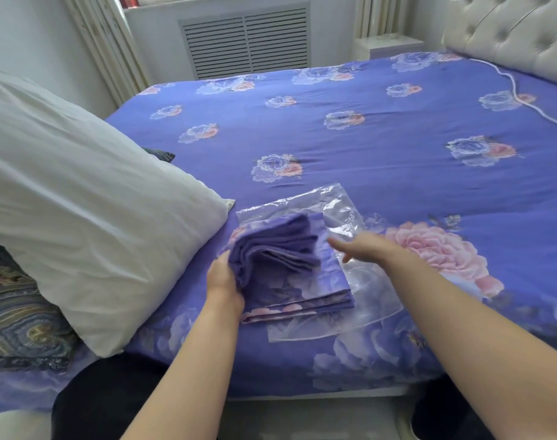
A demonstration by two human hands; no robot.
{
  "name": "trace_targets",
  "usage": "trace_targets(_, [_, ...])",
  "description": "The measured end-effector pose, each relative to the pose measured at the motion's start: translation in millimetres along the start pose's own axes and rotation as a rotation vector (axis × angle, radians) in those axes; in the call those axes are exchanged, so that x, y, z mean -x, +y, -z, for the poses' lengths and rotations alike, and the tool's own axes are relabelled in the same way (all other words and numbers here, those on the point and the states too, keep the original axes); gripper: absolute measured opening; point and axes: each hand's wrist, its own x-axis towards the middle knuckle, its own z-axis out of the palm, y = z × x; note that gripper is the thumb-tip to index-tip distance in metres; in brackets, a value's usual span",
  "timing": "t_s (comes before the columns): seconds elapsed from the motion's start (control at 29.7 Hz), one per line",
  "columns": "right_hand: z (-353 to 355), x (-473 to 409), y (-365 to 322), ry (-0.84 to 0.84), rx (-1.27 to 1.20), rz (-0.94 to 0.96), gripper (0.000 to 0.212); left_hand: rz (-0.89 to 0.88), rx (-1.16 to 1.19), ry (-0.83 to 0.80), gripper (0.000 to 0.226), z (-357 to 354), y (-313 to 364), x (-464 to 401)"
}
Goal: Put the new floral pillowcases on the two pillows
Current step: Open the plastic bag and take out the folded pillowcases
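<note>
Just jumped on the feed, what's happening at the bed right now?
A person is unpacking the folded floral pillowcases on the bed. The left hand grips the stack's edge, fanning its layers, while the open right hand hovers above the clear plastic bag beneath it. A bare white pillow lies alongside, not yet covered.

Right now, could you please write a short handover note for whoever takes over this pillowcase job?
Left hand grips the folded floral pillowcases, lifting their layers.
Right hand is open, reaching over the clear plastic bag.
The stack lies on the bag, on the bed.
The bare white pillow lies left of it.
Done: pillowcases unpacked.
Left: unfold them, cover both pillows; a second pillow is not clearly visible.
</note>
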Motion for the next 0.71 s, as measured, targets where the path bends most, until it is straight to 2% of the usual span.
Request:
trace_targets(0.1, [-6.4, -0.2, -4.0, -0.033, 0.285, 0.052, 0.089, 0.081, 0.179, -0.055, 0.025, -4.3, -7.8, 6.3])
trace_targets(0.13, [-5.0, 4.0, -5.7, -0.014, 0.347, 0.067, 0.088, 0.105, 0.22, -0.062, 0.025, -5.6, -7.9, 7.8])
trace_targets(0.2, [-0.9, 19.8, -6.4, 0.024, 0.448, 0.123, 0.071, 0.125, 0.167, -0.077, 0.017, -6.2, -6.1, 7.4])
trace_targets(0.27, [4.9, 36.4, -5.9, 0.017, 0.503, 0.22, 0.06, 0.133, -0.044, -0.033, 0.009, -6.2, -7.8, 6.6])
trace_targets(0.34, [6.1, 45.1, -0.5, -0.009, 0.359, 0.305, 0.059, 0.11, -0.187, 0.022, 0.003, -8.4, -9.5, 8.6])
trace_targets(0.37, [7.2, 48.8, 4.2, -0.037, 0.223, 0.297, 0.059, 0.101, -0.184, 0.014, 0.005, -9.9, -9.1, 9.4])
trace_targets(0.54, [16.3, 56.0, 31.2, -0.358, -0.443, 0.189, 0.075, 0.219, 0.028, -0.177, 0.021, -16.6, -2.2, 5.3])
trace_targets(0.61, [13.7, 43.5, 29.5, -0.284, -0.559, 0.113, 0.075, 0.278, -0.017, -0.24, 0.026, -22.5, -1.6, 6.6])
trace_targets(0.71, [0.3, 24.3, 15.5, 0.01, -0.498, 0.02, 0.041, 0.258, -0.169, -0.22, 0.031, -28.3, -4.3, 12.3])
